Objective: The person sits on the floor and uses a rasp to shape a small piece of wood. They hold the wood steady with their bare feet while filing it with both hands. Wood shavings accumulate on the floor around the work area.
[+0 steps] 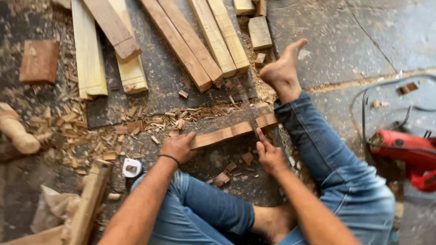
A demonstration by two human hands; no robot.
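Item: reddish wood strip (231, 132), laid flat across a stone block (218, 159) so that it sat raised and steady, we judged. Our left hand (178, 147) was closed over the strip's near end, pinning it down. Our right hand (269, 156) was wrapped around the handle of a hand saw (248, 111), its blade crossing the strip near the far end. The strip therefore ran from under the left palm to just beyond the right fingers. Nearby: planks (195, 41), wood chips (91, 136), tape measure (132, 168), red power tool (406, 152).

Soft, even daylight, with no glare and only faint shadows. Focus is fairly sharp at centre. The edges bend slightly from the wide lens
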